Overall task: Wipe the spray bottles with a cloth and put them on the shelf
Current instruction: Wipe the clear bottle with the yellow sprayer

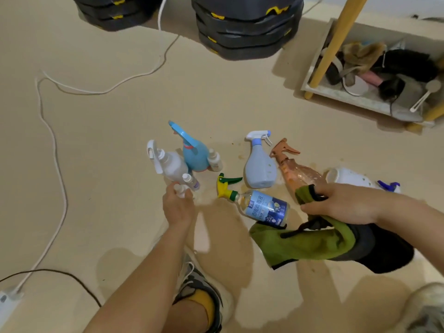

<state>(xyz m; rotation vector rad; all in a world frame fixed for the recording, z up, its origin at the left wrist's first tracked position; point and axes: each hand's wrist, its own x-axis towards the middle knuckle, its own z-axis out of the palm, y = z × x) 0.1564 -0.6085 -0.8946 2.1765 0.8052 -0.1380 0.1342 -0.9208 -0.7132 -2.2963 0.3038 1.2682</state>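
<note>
While in shelf tray (341,95), mixed slippers (356,87).

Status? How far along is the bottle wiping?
Done: nothing visibly; the shelf shows no spray bottles. In hand: left hand grips a small white bottle, right hand holds the green cloth. Left: blue bottle, pale blue bottle, orange bottle, yellow-trigger bottle and others on the floor.

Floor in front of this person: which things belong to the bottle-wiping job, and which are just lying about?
Job: green cloth in right hand; small white bottle in left hand; pale blue trigger bottle; clear bottle with yellow-green trigger; orange translucent bottle; yellow-legged white shelf.
Lying about: white cable; stacked black bins; white power strip.
</note>
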